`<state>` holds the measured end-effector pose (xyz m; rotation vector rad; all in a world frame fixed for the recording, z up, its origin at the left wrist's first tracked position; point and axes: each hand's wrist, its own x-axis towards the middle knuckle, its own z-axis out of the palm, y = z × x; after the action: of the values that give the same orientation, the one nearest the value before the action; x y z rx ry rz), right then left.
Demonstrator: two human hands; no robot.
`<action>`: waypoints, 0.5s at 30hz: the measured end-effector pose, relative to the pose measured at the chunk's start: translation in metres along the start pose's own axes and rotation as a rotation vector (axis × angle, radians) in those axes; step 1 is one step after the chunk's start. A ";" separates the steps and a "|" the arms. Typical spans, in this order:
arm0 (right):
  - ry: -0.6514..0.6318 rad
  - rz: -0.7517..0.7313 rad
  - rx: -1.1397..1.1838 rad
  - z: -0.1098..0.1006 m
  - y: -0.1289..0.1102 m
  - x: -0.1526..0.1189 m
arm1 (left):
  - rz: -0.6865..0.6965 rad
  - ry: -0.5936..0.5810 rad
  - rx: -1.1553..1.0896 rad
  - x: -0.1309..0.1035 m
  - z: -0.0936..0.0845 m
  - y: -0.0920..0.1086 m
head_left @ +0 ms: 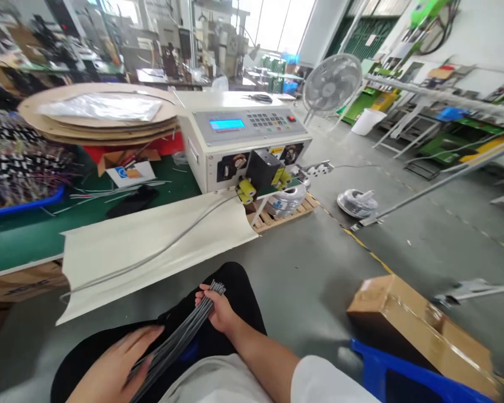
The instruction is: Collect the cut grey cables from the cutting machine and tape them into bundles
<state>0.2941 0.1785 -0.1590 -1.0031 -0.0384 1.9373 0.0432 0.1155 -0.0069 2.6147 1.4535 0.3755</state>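
A bundle of grey cables (180, 336) lies slantwise across my lap. My right hand (219, 309) is closed around it close to the far end, where the cut tips stick out past the thumb. Slightly blurred, my left hand (120, 361) is at the nearer part of the bundle, its fingers stretched out and the thumb apart over the cables. Beyond my knees, a single grey cable (168, 246) runs from the yellow rollers (246, 191) of a cable-cutting machine (246, 131) down along a cream sheet (151, 238). The machine's display is lit blue.
On the green table (8, 240) sit a stack of cardboard discs (105, 131) and a blue tray (25, 210) of wires. Cable coils (357, 202) lie on the floor near a fan (332, 84). At the right are a cardboard box (420, 324) and a blue plastic frame (386, 364).
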 end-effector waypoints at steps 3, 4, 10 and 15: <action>-0.026 -0.046 0.015 -0.001 0.003 0.001 | 0.017 0.068 0.053 0.065 -0.016 0.004; -0.030 -0.062 0.017 -0.001 0.004 0.001 | -0.020 0.139 0.104 0.085 -0.020 0.005; -0.102 -0.084 -0.008 -0.005 0.000 -0.007 | -0.170 0.257 0.267 0.129 -0.011 -0.008; -0.116 -0.109 -0.065 -0.004 -0.004 -0.009 | -0.084 0.309 0.306 0.086 -0.006 -0.033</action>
<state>0.3016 0.1723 -0.1548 -0.9111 -0.2183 1.9018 0.0582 0.2059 0.0042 2.8128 1.8442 0.6153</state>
